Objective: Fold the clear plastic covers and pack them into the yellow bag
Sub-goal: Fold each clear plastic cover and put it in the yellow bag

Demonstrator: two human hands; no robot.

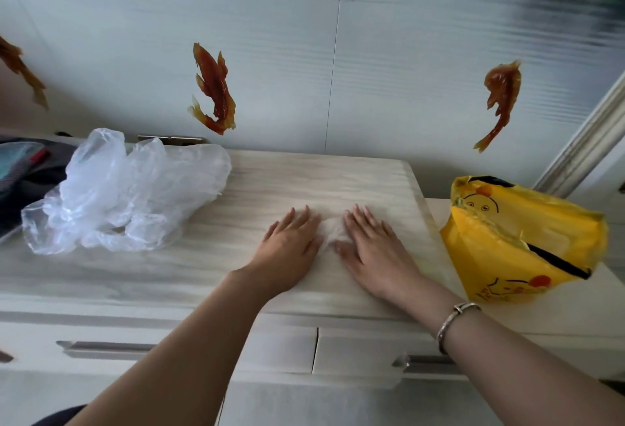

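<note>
free: bare strip of pale wood-grain cabinet top (216, 256) between crumpled clear plastic heap (132, 195) and flattened hands | blocked left: heap | blocked right: yellow printed plastic bag (521, 243)

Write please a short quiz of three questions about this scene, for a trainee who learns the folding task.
1. True or false: both hands lie flat, palms down, on the clear plastic cover.
2. Which side of the hands is the yellow bag on? A. left B. right C. behind the person
3. What lies in a loose pile to the left on the cabinet top?

Key
1. True: left hand and right hand press it.
2. B
3. Crumpled clear plastic covers.
</note>
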